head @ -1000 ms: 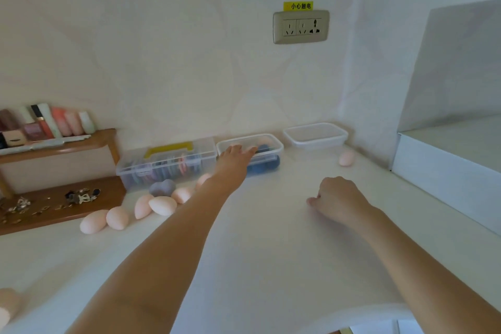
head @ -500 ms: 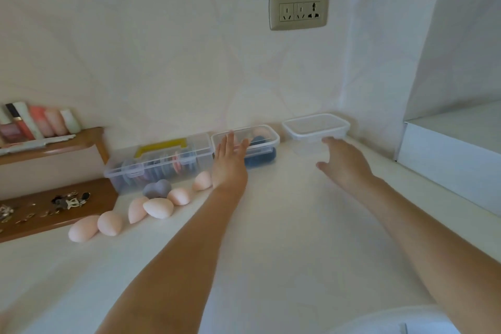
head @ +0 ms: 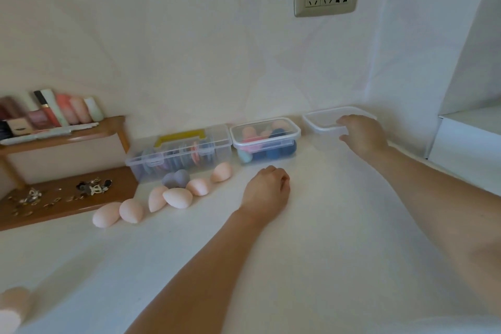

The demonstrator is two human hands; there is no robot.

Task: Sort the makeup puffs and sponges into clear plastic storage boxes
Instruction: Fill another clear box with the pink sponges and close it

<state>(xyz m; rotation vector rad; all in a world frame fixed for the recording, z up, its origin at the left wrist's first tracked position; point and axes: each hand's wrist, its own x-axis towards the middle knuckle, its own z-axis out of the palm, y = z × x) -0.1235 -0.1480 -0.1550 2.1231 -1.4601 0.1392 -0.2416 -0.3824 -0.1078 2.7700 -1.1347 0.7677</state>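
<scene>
Three clear plastic boxes stand in a row against the wall at the back of the white surface [head: 311,238]. The long box [head: 180,153] on the left has a yellow handle on its closed lid and holds flat round puffs standing on edge. The middle box [head: 265,141], also lidded, is packed with pink, blue and teal sponges. The right box [head: 322,123] has no lid.

The right hand [head: 363,134] grips the near rim of the right box, fingers curled over the edge and thumb against the outer wall. The left hand [head: 267,188] rests on the surface just in front of the middle box, curled into a loose fist with nothing showing in it.

Six pink teardrop sponges [head: 177,198] lie loose in a line in front of the long box, with a purple heart-shaped sponge [head: 176,179] among them, touching the box wall.
</scene>
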